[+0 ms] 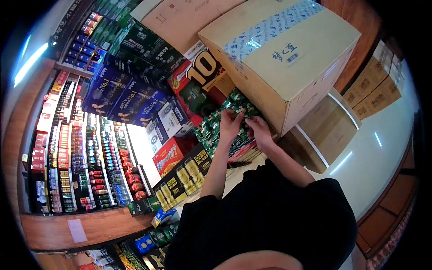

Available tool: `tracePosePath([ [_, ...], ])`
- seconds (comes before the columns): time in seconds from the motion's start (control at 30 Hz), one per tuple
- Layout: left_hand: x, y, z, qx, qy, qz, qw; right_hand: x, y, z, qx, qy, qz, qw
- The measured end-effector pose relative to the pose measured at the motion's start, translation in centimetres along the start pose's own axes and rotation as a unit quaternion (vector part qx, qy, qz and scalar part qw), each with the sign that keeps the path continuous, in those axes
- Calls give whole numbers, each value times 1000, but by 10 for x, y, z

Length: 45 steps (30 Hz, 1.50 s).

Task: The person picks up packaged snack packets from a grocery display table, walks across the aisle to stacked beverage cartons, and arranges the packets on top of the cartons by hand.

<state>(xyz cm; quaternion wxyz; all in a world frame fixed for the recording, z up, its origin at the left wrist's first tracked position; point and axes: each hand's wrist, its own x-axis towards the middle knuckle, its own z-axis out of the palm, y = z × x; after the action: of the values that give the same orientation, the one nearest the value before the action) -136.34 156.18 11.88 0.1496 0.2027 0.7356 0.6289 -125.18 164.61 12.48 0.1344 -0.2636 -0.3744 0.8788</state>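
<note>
A pile of small shiny green packets lies in front of me, beside a large cardboard box. Over the pile is my left hand, its fingers drawn together in a pinch. My right hand is close beside it, fingers curled, near the box's lower corner. The fingertips of both hands nearly meet among the green packets. Anything between them is too small to make out. Some pinkish-red packaging shows under the right wrist.
The large taped cardboard box stands right of the hands. A red carton marked 10, purple cartons and black-and-gold can packs stand left. Shelves of cans line the far left. More cardboard boxes stand on the right.
</note>
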Motion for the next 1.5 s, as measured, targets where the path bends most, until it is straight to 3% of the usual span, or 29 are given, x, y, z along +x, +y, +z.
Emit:
tracePosePath([
  [0.17,10,7,14,124,66,-19,990,-6,1,-4,-14,-4,-37,999],
  [0.27,16,-1,21,179,93,82,976,-15,4,-6,-25,9,-32,999],
  [0.4,12,22,31,290,111,56,949,-28,9,-10,-39,5,-21,999],
  [0.5,9,41,34,368,58,7,928,-35,10,-8,-49,-2,-18,999],
  [0.6,9,36,32,431,75,69,897,-35,19,-2,-52,-13,-5,999],
  [0.73,-22,54,6,332,79,78,937,-34,41,9,-28,-54,-1,998],
  [0.83,-63,53,-33,266,34,1,963,-34,70,22,-29,-65,63,995],
  [0.93,-122,33,-65,229,119,-34,966,-54,95,40,-110,-145,98,978],
  [0.97,-141,16,-78,197,163,-4,967,-61,103,47,-144,-186,102,967],
  [1.07,-209,34,-117,48,226,-208,950,-99,131,75,-222,-290,146,919],
  [1.2,-322,20,-160,60,361,-189,911,-166,183,106,-307,-443,198,819],
  [1.3,-419,18,-178,47,447,-196,872,-229,225,123,-396,-565,181,701],
  [1.43,-538,16,-176,-28,549,-195,812,-320,286,107,-421,-650,186,604],
  [1.5,-589,23,-169,-32,575,-241,781,-368,306,97,-403,-676,231,571],
])
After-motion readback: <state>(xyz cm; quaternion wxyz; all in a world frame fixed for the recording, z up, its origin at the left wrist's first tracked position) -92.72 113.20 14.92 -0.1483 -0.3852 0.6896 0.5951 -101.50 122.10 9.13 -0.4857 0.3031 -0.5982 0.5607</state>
